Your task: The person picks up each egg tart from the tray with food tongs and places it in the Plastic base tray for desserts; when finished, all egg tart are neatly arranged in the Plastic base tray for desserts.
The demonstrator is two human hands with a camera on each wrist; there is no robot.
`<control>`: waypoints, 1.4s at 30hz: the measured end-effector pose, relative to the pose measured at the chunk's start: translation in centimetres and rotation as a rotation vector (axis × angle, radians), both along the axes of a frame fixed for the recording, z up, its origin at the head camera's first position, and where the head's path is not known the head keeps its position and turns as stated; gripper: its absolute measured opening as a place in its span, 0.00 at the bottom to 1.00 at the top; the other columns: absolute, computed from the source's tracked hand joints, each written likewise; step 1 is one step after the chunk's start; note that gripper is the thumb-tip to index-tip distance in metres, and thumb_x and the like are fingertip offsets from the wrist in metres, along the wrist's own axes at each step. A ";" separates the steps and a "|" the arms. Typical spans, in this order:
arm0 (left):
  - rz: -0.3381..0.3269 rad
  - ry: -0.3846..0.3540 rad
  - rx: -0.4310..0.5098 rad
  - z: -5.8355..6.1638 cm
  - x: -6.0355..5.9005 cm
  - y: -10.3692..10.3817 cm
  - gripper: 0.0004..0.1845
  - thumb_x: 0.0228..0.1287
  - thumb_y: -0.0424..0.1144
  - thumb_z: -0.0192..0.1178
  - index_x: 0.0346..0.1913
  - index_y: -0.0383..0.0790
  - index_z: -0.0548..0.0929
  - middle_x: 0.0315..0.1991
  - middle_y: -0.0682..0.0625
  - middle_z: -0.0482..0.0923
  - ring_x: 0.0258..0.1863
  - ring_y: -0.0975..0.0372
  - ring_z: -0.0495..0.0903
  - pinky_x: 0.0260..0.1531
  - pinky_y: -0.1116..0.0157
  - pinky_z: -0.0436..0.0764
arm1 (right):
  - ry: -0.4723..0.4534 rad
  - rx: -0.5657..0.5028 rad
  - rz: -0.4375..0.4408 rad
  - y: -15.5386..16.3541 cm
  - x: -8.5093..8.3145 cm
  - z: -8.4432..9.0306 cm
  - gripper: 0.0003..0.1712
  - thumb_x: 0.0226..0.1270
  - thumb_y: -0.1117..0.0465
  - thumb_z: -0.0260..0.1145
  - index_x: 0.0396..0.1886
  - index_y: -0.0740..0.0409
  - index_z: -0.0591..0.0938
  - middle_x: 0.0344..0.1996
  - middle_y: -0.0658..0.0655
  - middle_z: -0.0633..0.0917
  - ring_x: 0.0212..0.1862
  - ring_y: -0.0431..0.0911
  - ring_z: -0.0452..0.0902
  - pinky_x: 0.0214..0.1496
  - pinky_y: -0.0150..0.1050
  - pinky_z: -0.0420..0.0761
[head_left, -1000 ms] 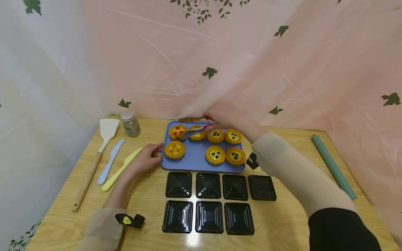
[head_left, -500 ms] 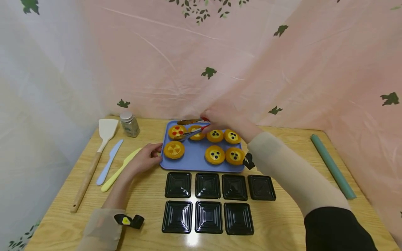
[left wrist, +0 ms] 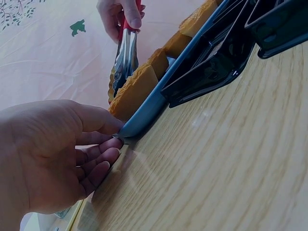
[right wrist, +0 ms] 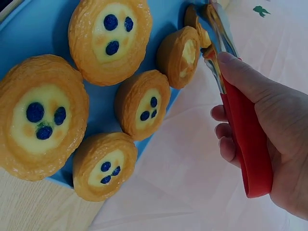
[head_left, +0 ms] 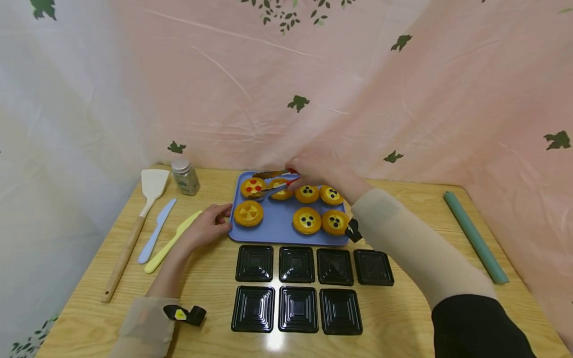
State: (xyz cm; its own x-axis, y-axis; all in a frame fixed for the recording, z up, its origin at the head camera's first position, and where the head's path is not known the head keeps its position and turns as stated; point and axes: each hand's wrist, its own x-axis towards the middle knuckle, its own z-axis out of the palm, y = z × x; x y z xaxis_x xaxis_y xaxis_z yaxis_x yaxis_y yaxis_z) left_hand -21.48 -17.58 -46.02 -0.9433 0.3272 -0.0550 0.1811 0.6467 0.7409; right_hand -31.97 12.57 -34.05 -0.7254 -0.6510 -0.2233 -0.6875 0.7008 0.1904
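My right hand (head_left: 315, 171) grips red-handled metal tongs (right wrist: 248, 134) from behind the blue tray (head_left: 277, 233). Spread apart, the tong arms reach left over the tray's back row, with the tips at a red-dotted tart (head_left: 253, 188) in the back left corner. Partly behind one arm is a pale-topped tart (head_left: 280, 190). In front of the red-dotted one lies a tart with wedge-shaped topping (head_left: 248, 214). Several blueberry tarts (head_left: 307, 221) fill the tray's right half. At the left rim my left hand (left wrist: 62, 154) pinches the tray's edge, fingers curled at it.
Two rows of black square trays (head_left: 297, 265) lie in front of the blue tray. To the left are a spatula (head_left: 149, 191), a blue knife (head_left: 156, 231), a yellow knife (head_left: 172, 243) and a lidded jar (head_left: 185, 178). A green roll (head_left: 475, 237) lies far right.
My right hand and the tongs have shifted very slightly left. The left hand stays at the tray's edge, and the tarts lie as before.
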 end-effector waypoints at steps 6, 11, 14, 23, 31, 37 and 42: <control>0.007 -0.010 -0.007 0.0 0.0 0.0 0.34 0.63 0.32 0.60 0.72 0.23 0.69 0.52 0.35 0.79 0.44 0.54 0.75 0.46 0.62 0.72 | 0.018 -0.015 -0.002 0.1 0.0 -0.4 0.31 0.61 0.29 0.69 0.49 0.48 0.85 0.37 0.47 0.84 0.39 0.48 0.75 0.47 0.45 0.73; 0.011 -0.019 -0.012 0.0 0.0 -0.1 0.34 0.64 0.33 0.60 0.72 0.24 0.69 0.53 0.35 0.78 0.45 0.54 0.75 0.46 0.62 0.73 | 0.042 -0.026 0.003 0.1 0.2 -0.4 0.30 0.61 0.30 0.69 0.48 0.48 0.85 0.36 0.48 0.85 0.39 0.49 0.75 0.46 0.46 0.73; 0.012 -0.025 -0.016 0.0 0.0 -0.2 0.34 0.64 0.33 0.60 0.73 0.24 0.68 0.54 0.35 0.78 0.45 0.53 0.75 0.47 0.61 0.73 | 0.043 -0.033 0.008 0.1 0.2 -0.5 0.30 0.61 0.31 0.70 0.49 0.49 0.86 0.37 0.48 0.85 0.39 0.49 0.75 0.47 0.46 0.73; 0.007 -0.024 -0.012 -0.2 0.0 -0.3 0.34 0.65 0.33 0.60 0.73 0.24 0.68 0.54 0.35 0.78 0.45 0.53 0.76 0.47 0.61 0.73 | 0.025 -0.071 -0.002 0.2 0.3 -0.8 0.29 0.62 0.34 0.71 0.49 0.50 0.86 0.38 0.50 0.85 0.41 0.50 0.75 0.51 0.47 0.73; 0.007 -0.025 -0.012 -0.1 -0.1 -0.1 0.34 0.65 0.33 0.60 0.73 0.24 0.68 0.54 0.35 0.78 0.45 0.53 0.75 0.47 0.61 0.73 | 0.039 -0.100 -0.003 0.5 0.3 -0.5 0.28 0.61 0.33 0.71 0.46 0.50 0.86 0.35 0.50 0.85 0.39 0.50 0.75 0.49 0.47 0.73; 0.004 -0.012 -0.008 -0.1 0.1 -0.1 0.34 0.64 0.33 0.61 0.72 0.23 0.69 0.53 0.34 0.78 0.45 0.53 0.76 0.47 0.61 0.73 | 0.033 -0.202 -0.002 1.2 1.0 0.2 0.26 0.62 0.37 0.74 0.48 0.51 0.86 0.37 0.51 0.85 0.40 0.50 0.75 0.49 0.47 0.74; 0.006 -0.014 -0.021 -0.1 -0.1 -0.1 0.34 0.64 0.33 0.60 0.72 0.24 0.69 0.54 0.35 0.79 0.45 0.53 0.76 0.47 0.61 0.73 | 0.027 -0.314 -0.045 2.4 2.2 0.9 0.23 0.61 0.38 0.74 0.44 0.50 0.84 0.35 0.51 0.82 0.39 0.49 0.73 0.45 0.43 0.72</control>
